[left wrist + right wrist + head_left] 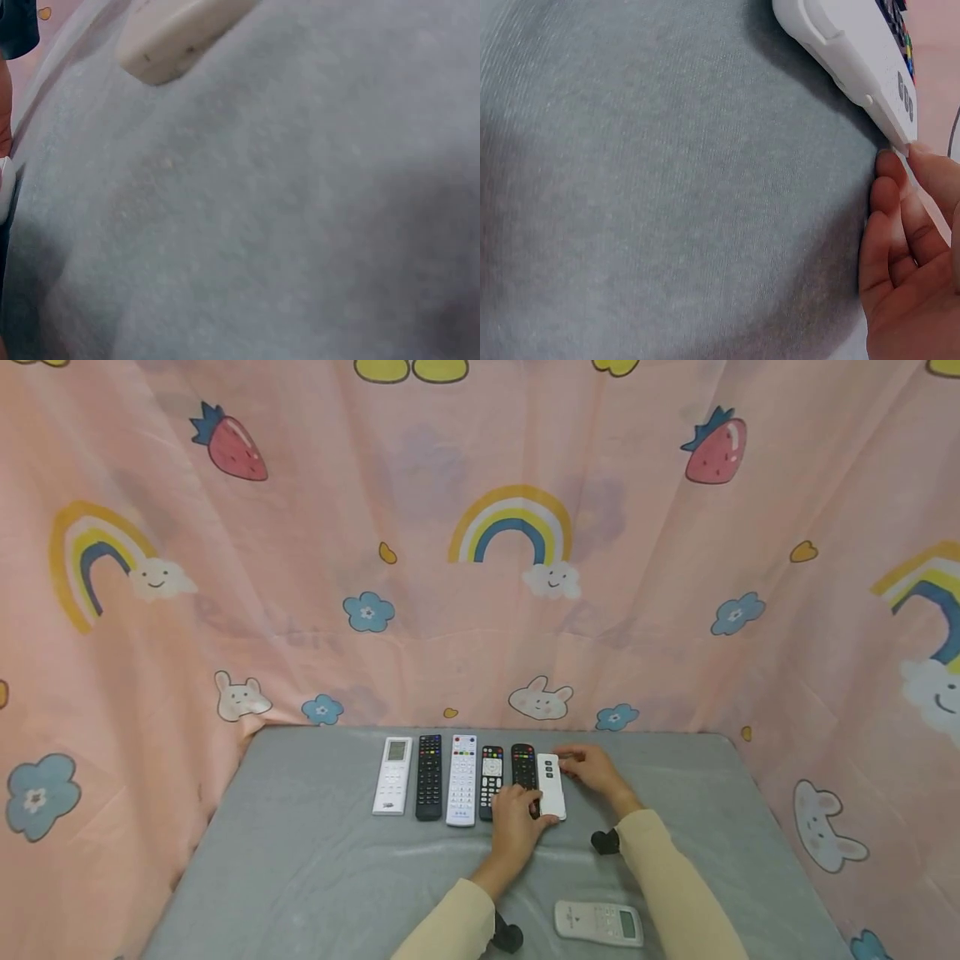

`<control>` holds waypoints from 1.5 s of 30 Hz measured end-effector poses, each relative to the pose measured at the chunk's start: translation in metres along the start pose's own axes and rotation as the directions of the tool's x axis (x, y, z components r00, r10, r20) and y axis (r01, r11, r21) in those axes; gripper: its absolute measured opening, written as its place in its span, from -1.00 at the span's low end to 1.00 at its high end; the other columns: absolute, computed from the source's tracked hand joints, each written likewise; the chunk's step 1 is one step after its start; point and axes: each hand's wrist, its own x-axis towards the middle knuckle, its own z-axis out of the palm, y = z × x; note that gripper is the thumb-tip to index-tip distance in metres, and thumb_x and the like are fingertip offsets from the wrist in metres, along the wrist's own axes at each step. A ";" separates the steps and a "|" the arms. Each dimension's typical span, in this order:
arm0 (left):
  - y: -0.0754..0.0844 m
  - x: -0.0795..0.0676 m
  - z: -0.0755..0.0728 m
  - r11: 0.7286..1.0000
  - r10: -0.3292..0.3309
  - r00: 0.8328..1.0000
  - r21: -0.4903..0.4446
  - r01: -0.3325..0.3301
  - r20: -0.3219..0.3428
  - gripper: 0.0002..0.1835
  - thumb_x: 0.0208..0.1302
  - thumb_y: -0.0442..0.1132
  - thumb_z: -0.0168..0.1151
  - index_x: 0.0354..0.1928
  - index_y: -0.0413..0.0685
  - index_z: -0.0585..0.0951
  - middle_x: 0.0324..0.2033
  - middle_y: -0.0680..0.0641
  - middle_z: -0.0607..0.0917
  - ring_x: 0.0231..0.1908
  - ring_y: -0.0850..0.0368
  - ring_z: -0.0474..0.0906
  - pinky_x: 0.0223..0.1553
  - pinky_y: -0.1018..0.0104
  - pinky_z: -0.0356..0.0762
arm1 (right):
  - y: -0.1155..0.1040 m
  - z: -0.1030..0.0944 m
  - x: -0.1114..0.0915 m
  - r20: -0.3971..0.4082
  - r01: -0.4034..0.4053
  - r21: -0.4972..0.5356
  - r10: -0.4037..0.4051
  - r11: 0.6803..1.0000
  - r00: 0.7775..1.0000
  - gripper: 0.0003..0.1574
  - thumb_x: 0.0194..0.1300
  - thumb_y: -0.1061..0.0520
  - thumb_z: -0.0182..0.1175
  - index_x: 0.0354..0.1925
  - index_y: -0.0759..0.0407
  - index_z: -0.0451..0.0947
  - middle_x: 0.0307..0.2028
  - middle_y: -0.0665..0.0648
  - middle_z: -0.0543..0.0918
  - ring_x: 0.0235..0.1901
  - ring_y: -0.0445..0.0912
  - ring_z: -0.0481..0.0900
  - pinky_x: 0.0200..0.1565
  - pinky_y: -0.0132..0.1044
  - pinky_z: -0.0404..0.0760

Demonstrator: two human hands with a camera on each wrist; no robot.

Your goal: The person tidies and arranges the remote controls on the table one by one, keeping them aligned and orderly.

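Observation:
A slim white remote control [551, 785] with a few dark buttons stands at the right end of a row of remotes on the grey-covered table. My left hand [514, 817] holds its near end, thumb at the lower edge and fingers at its left side, overlapping the black remote control [523, 763] beside it. At the far right corner, my right hand [592, 768] pinches the white remote; in the right wrist view the thumb [931, 171] meets that corner and the other fingers curl beside it. Only a sliver of the left hand [4, 112] shows in the left wrist view.
Leftward in the row lie a small black remote [492, 777], a long white one [461, 781], another black one [429, 777] and a white one with a screen [392, 777]. A beige remote [597, 923] lies sideways between the forearms. A patterned pink curtain [420, 660] hangs behind the table.

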 end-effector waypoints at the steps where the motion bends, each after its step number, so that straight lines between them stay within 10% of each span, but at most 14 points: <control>1: -0.001 -0.001 0.000 1.000 0.014 1.000 0.022 -0.015 0.009 -0.47 -0.31 0.14 0.59 -0.21 0.07 0.78 -0.52 0.13 0.56 -0.40 0.26 0.34 -0.22 0.34 0.24 | -0.001 0.000 0.000 -0.004 -0.002 -0.010 0.002 1.000 1.000 -0.64 0.38 0.25 0.16 0.11 0.29 0.60 -0.21 0.29 0.73 -0.37 -0.12 0.57 -0.36 -0.36 0.52; 22: 0.012 0.003 -0.002 0.994 -0.007 0.990 0.112 -0.008 0.138 -0.49 -0.17 0.10 0.56 -0.10 0.09 0.77 -0.38 0.12 0.68 -0.32 0.22 0.39 -0.24 0.36 0.21 | 0.006 -0.004 0.004 -0.017 -0.029 -0.039 0.028 0.999 0.999 -0.67 0.35 0.28 0.16 0.05 0.36 0.59 -0.17 0.34 0.72 -0.35 -0.10 0.62 -0.34 -0.36 0.53; 33: 0.010 0.003 -0.002 0.985 0.009 0.995 0.172 -0.026 0.098 -0.48 -0.20 0.15 0.57 -0.11 0.17 0.77 -0.38 0.13 0.70 -0.32 0.19 0.44 -0.25 0.33 0.22 | 0.001 -0.003 0.002 -0.032 -0.057 -0.025 0.056 0.998 0.998 -0.66 0.36 0.23 0.17 0.05 0.35 0.60 -0.16 0.33 0.73 -0.34 -0.11 0.62 -0.33 -0.37 0.52; 45: 0.009 -0.002 -0.023 0.992 0.076 0.972 -0.118 -0.050 0.222 -0.66 0.00 -0.13 0.54 -0.12 0.09 0.75 -0.37 0.12 0.64 -0.35 0.36 0.39 -0.34 0.56 0.37 | 0.005 -0.019 -0.028 -0.087 0.121 -0.120 -0.132 0.985 0.987 -0.59 0.33 0.24 0.21 0.12 0.37 0.55 -0.15 0.34 0.71 -0.33 -0.15 0.54 -0.30 -0.34 0.49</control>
